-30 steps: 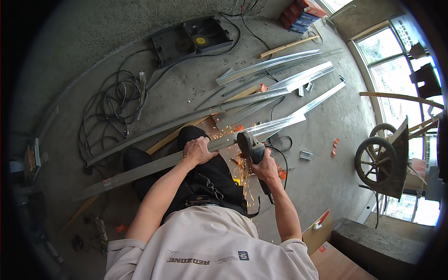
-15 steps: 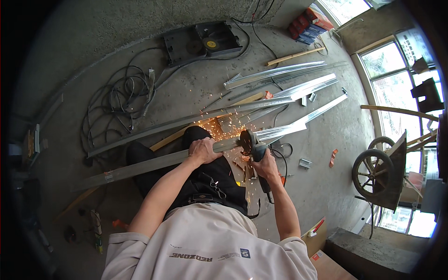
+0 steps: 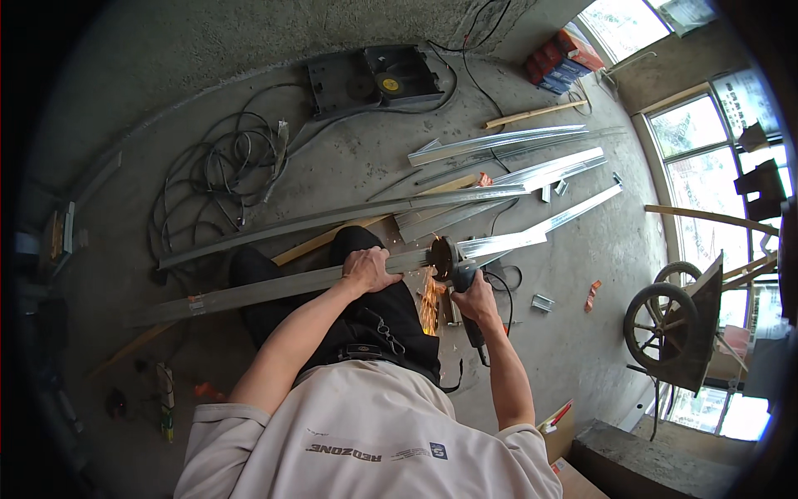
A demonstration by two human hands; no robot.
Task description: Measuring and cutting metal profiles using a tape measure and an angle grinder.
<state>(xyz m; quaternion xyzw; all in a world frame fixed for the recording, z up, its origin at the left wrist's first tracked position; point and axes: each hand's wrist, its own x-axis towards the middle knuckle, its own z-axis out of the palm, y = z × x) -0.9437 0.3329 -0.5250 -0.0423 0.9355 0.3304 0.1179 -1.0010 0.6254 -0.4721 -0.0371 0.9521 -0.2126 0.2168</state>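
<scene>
My right hand [image 3: 475,298] grips an angle grinder [image 3: 460,271], its dark disc upright against a long metal channel [image 3: 283,288]. Orange sparks [image 3: 431,304] stream downward from the contact, beside my right leg. My left hand [image 3: 370,269] is clamped over the same channel, left of the disc, above my knee. The channel runs from the lower left across my thighs, and a bright metal length [image 3: 507,240] continues beyond the disc to the upper right. How deep the disc sits in the metal is hidden by its guard.
More metal channels [image 3: 332,223] and a wooden strip [image 3: 307,244] lie ahead. A coiled cable [image 3: 218,166] and an open black tool case [image 3: 374,81] are at the far left and back. At right stands a wheeled cart [image 3: 665,324]; a small metal offcut [image 3: 543,303] lies nearer.
The sparks have shrunk from a wide spray over the channels and floor to a narrower stream falling downward. Both hands keep their grip; the view has shifted slightly.
</scene>
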